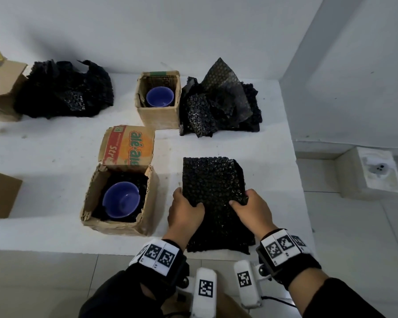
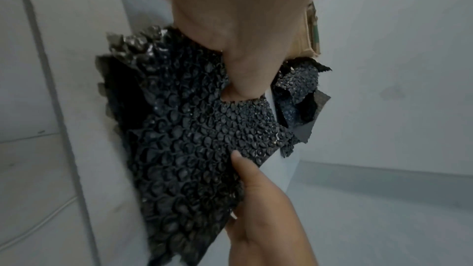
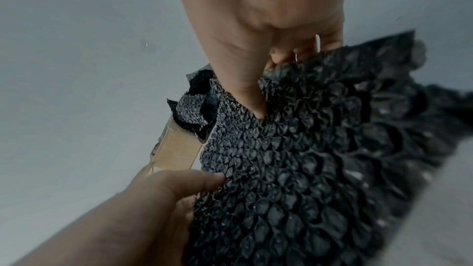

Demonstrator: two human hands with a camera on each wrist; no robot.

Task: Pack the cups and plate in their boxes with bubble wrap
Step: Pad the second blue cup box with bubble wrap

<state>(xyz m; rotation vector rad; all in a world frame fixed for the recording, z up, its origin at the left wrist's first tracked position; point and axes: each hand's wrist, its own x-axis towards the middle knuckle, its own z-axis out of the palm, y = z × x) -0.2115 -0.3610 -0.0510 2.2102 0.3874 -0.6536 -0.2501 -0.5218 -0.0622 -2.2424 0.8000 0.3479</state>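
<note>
A black bubble wrap sheet [image 1: 214,191] lies on the white table [image 1: 55,157] at its near edge, to the right of the boxes. My left hand [image 1: 186,210] grips its left edge and my right hand [image 1: 247,206] grips its right edge, thumbs on top. In the left wrist view the left hand [image 2: 238,52] pinches the sheet [image 2: 192,149]. The right wrist view has the right hand [image 3: 253,52] pressing its thumb into the sheet [image 3: 307,159]. A blue cup [image 1: 121,200] sits in the near box [image 1: 115,227], lined with black wrap. Another blue cup [image 1: 159,96] sits in the far box [image 1: 159,115].
Loose black bubble wrap is piled at the back left [image 1: 64,90] and at the back right [image 1: 221,106] beside the far box. More cardboard boxes stand at the left edge [image 1: 2,92] [image 1: 0,193]. The table ends just right of the sheet, with tiled floor [image 1: 354,226] below.
</note>
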